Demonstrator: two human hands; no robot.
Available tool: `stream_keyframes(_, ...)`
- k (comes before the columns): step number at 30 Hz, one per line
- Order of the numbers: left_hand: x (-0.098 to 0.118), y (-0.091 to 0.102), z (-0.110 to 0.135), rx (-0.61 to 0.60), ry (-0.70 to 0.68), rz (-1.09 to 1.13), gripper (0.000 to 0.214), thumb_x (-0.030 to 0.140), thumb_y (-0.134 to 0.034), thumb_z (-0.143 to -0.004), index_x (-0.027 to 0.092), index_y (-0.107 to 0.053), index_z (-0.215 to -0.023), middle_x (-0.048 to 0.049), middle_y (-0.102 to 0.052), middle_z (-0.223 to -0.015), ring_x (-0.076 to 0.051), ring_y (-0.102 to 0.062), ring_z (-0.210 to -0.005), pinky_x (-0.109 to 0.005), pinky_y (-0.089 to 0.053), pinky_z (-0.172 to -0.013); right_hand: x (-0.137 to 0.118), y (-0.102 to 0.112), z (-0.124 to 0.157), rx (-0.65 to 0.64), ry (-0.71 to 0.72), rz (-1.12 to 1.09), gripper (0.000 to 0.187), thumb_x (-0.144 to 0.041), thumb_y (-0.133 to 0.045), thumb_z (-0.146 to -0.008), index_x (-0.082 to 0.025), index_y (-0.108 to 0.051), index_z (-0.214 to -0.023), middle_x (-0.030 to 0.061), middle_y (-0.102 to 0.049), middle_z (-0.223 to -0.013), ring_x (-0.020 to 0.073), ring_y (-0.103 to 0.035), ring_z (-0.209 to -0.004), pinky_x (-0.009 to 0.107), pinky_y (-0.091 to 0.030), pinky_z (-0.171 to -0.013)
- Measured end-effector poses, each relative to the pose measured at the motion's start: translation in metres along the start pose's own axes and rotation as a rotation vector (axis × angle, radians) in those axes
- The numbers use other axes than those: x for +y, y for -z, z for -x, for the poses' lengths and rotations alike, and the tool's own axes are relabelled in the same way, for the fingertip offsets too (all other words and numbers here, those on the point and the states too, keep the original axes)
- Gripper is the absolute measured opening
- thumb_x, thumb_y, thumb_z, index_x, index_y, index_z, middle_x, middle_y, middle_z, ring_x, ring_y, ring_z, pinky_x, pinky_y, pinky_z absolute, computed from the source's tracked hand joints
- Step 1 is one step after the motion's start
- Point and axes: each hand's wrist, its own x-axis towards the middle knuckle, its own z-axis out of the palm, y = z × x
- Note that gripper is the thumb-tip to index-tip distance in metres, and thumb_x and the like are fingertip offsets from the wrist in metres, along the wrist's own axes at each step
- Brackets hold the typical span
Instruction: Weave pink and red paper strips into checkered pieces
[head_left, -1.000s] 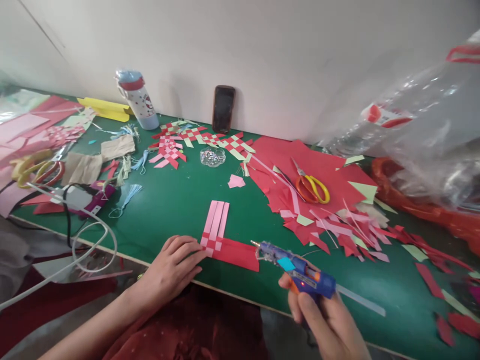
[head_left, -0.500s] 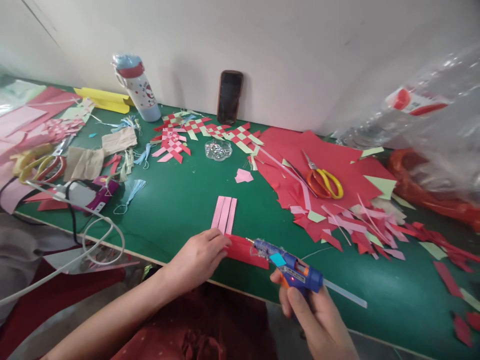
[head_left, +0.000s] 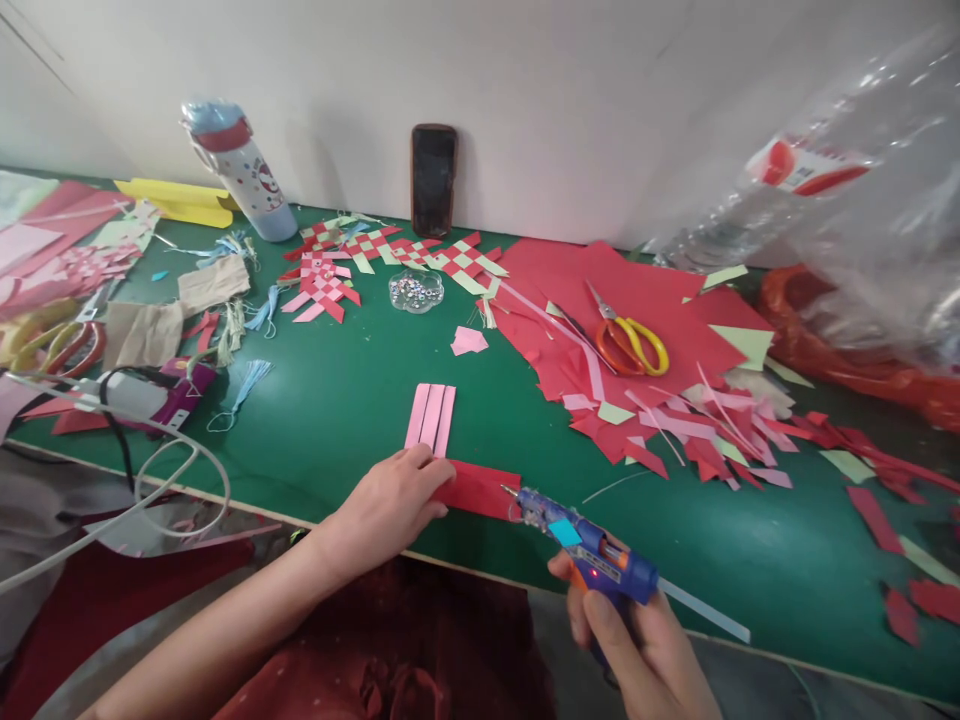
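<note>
My right hand [head_left: 622, 625] grips a blue hot glue gun [head_left: 581, 540], with a glue stick [head_left: 705, 607] out of its back and a small red light lit. Its nozzle points left, over the right end of a red paper strip [head_left: 484, 487]. My left hand [head_left: 394, 498] has its fingers closed on the left part of that strip, holding it at the table. Pink paper strips [head_left: 431, 415] lie side by side, running away from the red one; their near ends are partly hidden by my left fingers.
Red paper sheets [head_left: 555, 300] bear scissors [head_left: 634, 345] and scraps at right. Woven paper pieces [head_left: 322, 285], a dish of beads [head_left: 416, 291], a phone [head_left: 433, 180] and a bottle [head_left: 244, 175] stand or lie along the wall. Cables [head_left: 169, 430] hang over the left edge.
The glue gun's nozzle has shifted a little right along the red strip, towards its end. My left hand stays on the strip. The whole view has turned slightly.
</note>
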Motion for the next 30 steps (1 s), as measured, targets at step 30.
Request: stream_keyframes(30, -0.02, 0.012, -0.002, -0.003, -0.131, 0.193, 0.014, 0.019, -0.045, -0.092, 0.018, -0.058, -0.086, -0.003, -0.058, -0.088, -0.015, -0.057, -0.082, -0.028, -0.045, -0.077, -0.027, -0.032, -0.004, -0.126, 0.021, 0.035, 0.033, -0.046, -0.043, -0.095, -0.021, -0.06, -0.106, 0.0009, -0.059, -0.069, 0.0148, -0.055, -0.058, 0.028, -0.051, -0.06)
